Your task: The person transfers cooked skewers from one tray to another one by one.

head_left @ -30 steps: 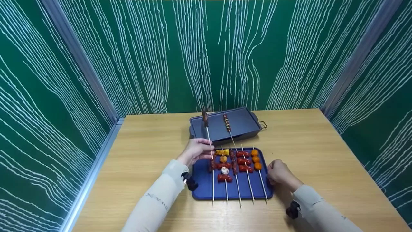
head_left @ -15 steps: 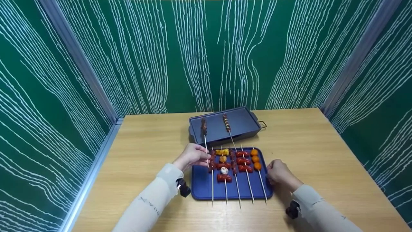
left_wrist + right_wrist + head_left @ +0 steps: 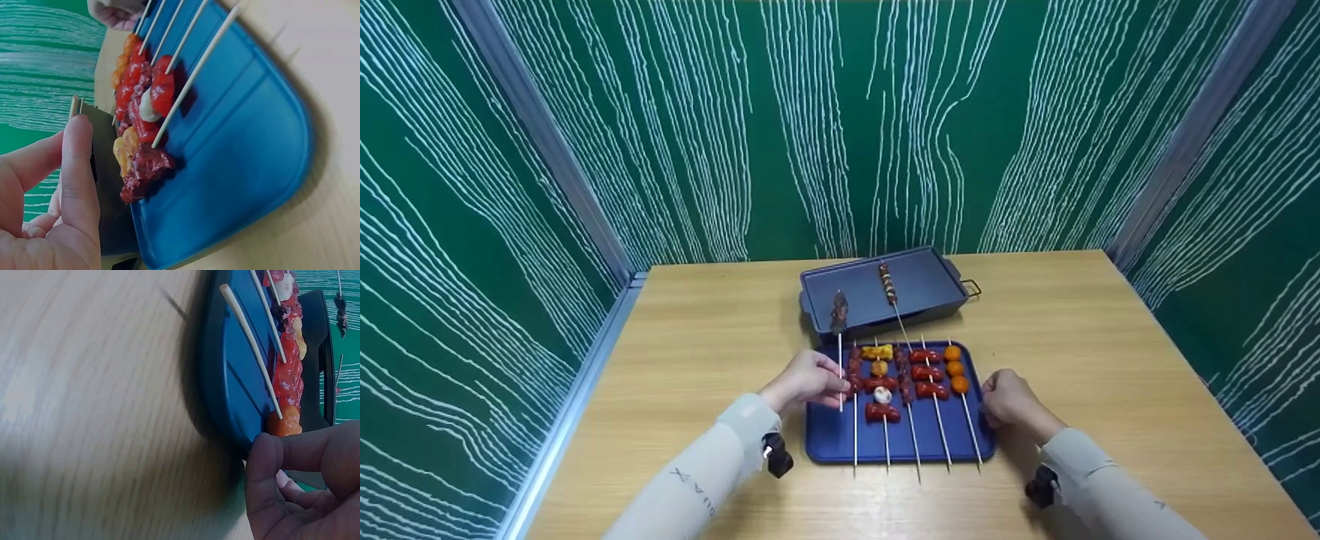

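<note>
My left hand pinches the bare stick of a dark meat skewer between thumb and fingers. The meat points away from me, above the near-left edge of the grill pan. In the left wrist view, the thumb of the left hand covers most of the stick. A blue tray lies below, bearing several skewers of red meat, sausage and orange balls. At the tray's right edge, my right hand grips the rim; in the right wrist view, thumb and finger meet there.
One vegetable-and-meat skewer lies on the pan, its stick reaching over the tray. The pan's wire handle sticks out to the right. Skewer ends overhang the tray's near edge. Green patterned walls enclose the wooden table.
My left hand has drawn the meat skewer back toward me, from over the pan's middle-left to its near edge. The right hand stays at the tray rim.
</note>
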Motion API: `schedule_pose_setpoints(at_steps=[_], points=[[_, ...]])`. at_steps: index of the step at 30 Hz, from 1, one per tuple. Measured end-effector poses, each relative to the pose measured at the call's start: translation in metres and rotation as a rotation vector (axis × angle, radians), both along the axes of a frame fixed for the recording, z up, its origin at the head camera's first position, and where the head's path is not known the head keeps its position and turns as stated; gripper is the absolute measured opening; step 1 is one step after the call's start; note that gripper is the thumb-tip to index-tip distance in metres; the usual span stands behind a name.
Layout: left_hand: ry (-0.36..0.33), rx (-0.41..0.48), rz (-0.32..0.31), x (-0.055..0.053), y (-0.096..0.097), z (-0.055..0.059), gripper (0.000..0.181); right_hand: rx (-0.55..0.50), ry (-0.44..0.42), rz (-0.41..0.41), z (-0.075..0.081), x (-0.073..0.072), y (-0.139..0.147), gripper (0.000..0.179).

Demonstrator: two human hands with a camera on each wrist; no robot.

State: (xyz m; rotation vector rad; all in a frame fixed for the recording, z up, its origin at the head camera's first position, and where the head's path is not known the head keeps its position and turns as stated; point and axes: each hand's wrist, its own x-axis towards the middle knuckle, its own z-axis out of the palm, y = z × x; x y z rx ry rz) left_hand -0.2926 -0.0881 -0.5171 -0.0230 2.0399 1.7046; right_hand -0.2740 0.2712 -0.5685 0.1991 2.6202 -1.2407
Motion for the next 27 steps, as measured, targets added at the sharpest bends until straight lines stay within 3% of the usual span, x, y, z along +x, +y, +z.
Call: schedule_pose_setpoints(at_steps=[7,18,27], points=[[0.004,-0.006,-0.056,0.009,-0.005,-0.002,0.019,-0.007,-0.006,-0.013,-0.001,0.000,0.000,0.028],[-0.005,-0.062,-0.145,0.025,-0.018,-0.002,0.011,0.010,-0.003,0.006,0.000,0.001,0.000,0.035],[-0.033,-0.052,-0.186,0.041,-0.021,-0.005,0.014,-0.013,-0.014,-0.005,0.000,-0.001,0.001,0.028]])
